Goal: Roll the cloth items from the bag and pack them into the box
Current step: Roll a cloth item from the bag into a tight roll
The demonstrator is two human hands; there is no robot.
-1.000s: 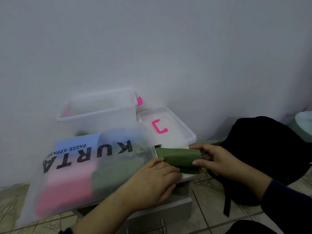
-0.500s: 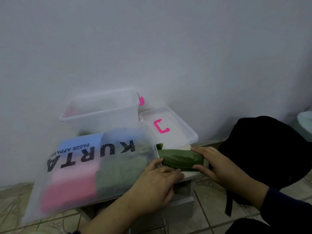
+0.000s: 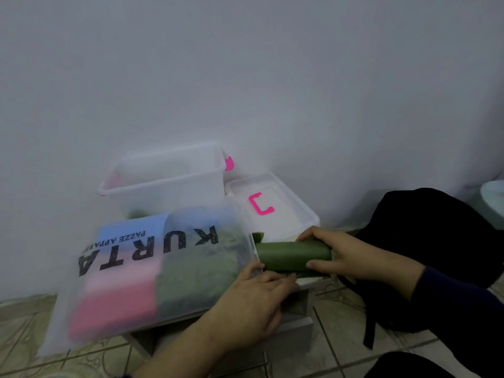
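A green cloth lies rolled into a tight tube on a small low table. My right hand is wrapped around the roll's right end. My left hand rests flat on the cloth's loose lower edge, beside the mouth of the frosted plastic bag printed "KURTA". Inside that bag, pink, blue and green folded cloths show through. The clear plastic box with pink latches stands open behind the bag, against the wall.
The box's lid with a pink handle lies flat to the right of the box. A black backpack sits on the tiled floor at the right. A white wall runs close behind everything.
The green cloth has been rolled tighter and shifted slightly away from me. My right hand has closed further around the roll's right end. My left hand has stayed pressed on the cloth's near edge.
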